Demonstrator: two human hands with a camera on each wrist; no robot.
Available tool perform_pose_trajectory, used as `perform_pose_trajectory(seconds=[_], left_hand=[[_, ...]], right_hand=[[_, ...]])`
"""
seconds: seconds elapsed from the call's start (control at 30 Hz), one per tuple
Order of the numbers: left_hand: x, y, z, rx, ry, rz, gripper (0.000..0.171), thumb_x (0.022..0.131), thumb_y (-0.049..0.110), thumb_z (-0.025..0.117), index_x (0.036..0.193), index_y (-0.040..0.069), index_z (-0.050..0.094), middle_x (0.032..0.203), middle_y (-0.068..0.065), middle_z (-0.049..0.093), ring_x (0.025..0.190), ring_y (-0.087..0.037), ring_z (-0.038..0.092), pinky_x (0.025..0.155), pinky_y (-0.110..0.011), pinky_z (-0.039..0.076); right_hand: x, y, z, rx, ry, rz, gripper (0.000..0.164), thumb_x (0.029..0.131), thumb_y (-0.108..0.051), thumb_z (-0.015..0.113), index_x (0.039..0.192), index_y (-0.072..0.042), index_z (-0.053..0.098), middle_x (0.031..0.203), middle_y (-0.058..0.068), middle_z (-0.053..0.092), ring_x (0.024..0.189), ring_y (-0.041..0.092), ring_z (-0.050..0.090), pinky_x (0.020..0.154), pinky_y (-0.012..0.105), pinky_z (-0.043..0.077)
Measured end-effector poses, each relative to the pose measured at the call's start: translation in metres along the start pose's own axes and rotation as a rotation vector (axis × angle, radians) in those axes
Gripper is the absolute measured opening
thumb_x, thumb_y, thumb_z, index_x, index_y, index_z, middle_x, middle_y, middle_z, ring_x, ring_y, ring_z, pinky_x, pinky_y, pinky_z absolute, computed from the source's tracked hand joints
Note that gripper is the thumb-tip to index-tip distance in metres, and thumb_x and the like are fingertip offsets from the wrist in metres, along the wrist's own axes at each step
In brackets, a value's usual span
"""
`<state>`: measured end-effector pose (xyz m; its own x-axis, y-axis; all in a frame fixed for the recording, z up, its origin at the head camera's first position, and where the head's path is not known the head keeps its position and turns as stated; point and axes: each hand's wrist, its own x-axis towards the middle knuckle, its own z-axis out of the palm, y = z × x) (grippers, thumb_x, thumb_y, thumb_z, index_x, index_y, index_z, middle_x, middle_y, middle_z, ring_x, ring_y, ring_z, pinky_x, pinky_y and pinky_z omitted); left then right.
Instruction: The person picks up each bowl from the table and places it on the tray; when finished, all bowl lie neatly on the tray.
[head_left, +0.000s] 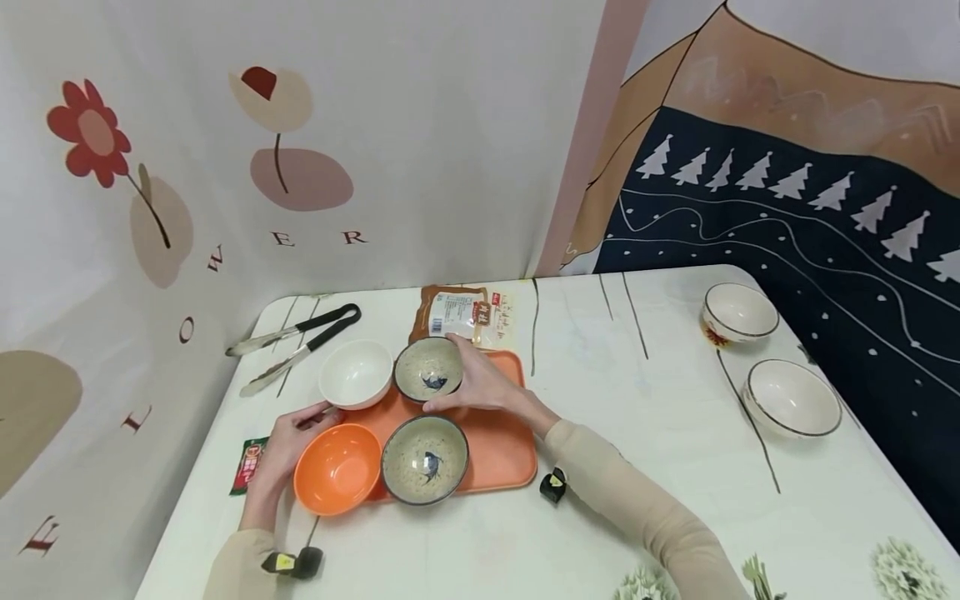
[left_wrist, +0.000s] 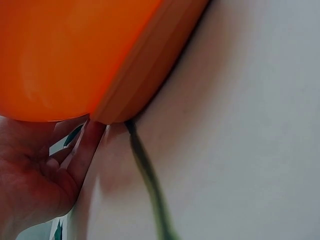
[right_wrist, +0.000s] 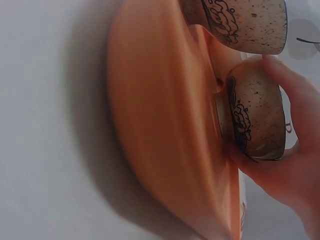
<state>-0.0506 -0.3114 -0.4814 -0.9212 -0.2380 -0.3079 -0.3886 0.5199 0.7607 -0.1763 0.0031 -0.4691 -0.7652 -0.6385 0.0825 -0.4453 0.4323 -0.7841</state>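
An orange tray (head_left: pixel 504 454) carries a white bowl (head_left: pixel 356 375), an orange bowl (head_left: pixel 339 469) and two speckled bowls with blue fish. My right hand (head_left: pixel 483 379) grips the rear speckled bowl (head_left: pixel 420 367), thumb on its near side and fingers around the far side; the right wrist view shows this bowl (right_wrist: pixel 257 112) from the side. The front speckled bowl (head_left: pixel 425 460) stands beside the orange one. My left hand (head_left: pixel 288 442) is at the tray's left edge, fingertips against the white bowl's lower side. In the left wrist view, the orange bowl (left_wrist: pixel 60 55) hides those fingertips.
Metal tongs with black handles (head_left: pixel 300 342) lie at the back left, and a brown food packet (head_left: pixel 457 315) lies behind the tray. A green-red sachet (head_left: pixel 249 467) is left of my left hand. Two cream bowls (head_left: pixel 738 312) (head_left: pixel 793 400) stand at the right edge.
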Motion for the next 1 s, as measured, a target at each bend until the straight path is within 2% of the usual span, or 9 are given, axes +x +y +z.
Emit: perform_pose_trajectory(seconds=[0.2,0.37,0.5,0.7,0.93,1.0], left_hand=[[0.000,0.001,0.001,0.002,0.007,-0.003,0.063,0.100,0.048,0.061,0.149,0.010,0.050,0.127,-0.016,0.067,0.101,-0.013,0.060,0.079,-0.014,0.051],[0.000,0.001,0.001,-0.005,0.009,-0.002,0.064,0.099,0.049,0.061,0.149,0.010,0.050,0.125,-0.016,0.067,0.100,-0.014,0.060,0.078,-0.015,0.051],[0.001,0.000,0.000,-0.003,0.008,-0.002,0.064,0.099,0.048,0.061,0.150,0.011,0.050,0.124,-0.015,0.067,0.101,-0.016,0.059,0.078,-0.015,0.051],[0.003,0.001,-0.002,-0.006,0.008,0.008,0.065,0.099,0.050,0.061,0.149,0.009,0.051,0.122,-0.013,0.066,0.100,-0.016,0.057,0.078,-0.017,0.051],[0.001,0.001,-0.003,-0.022,0.003,0.035,0.063,0.099,0.046,0.062,0.147,0.007,0.052,0.115,-0.008,0.068,0.094,-0.008,0.057,0.077,-0.017,0.052],[0.001,0.001,-0.003,-0.025,0.000,0.036,0.063,0.099,0.046,0.062,0.147,0.007,0.052,0.115,-0.007,0.068,0.093,-0.005,0.058,0.077,-0.017,0.052]], right_hand=[[-0.002,-0.001,-0.002,0.012,-0.029,-0.010,0.126,0.071,-0.048,0.090,0.161,-0.001,0.015,0.163,0.019,0.031,0.149,0.032,0.036,0.120,0.050,0.032],[-0.003,0.000,-0.004,0.059,-0.050,-0.008,0.117,0.078,-0.046,0.086,0.161,-0.002,0.016,0.163,0.018,0.031,0.149,0.031,0.036,0.120,0.051,0.031],[-0.004,0.000,-0.006,0.107,-0.065,-0.019,0.109,0.081,-0.044,0.083,0.160,-0.005,0.020,0.159,0.016,0.037,0.145,0.030,0.040,0.119,0.051,0.033],[-0.008,-0.001,-0.008,0.114,-0.083,0.017,0.103,0.086,-0.049,0.077,0.162,-0.009,0.018,0.162,0.015,0.033,0.148,0.030,0.037,0.119,0.053,0.032],[-0.012,-0.001,-0.007,0.112,-0.091,0.022,0.095,0.091,-0.048,0.071,0.162,-0.009,0.020,0.158,0.016,0.040,0.141,0.029,0.047,0.114,0.049,0.041],[-0.014,0.000,-0.008,0.119,-0.092,0.021,0.093,0.094,-0.046,0.069,0.162,-0.009,0.018,0.161,0.016,0.036,0.141,0.029,0.047,0.112,0.047,0.043]])
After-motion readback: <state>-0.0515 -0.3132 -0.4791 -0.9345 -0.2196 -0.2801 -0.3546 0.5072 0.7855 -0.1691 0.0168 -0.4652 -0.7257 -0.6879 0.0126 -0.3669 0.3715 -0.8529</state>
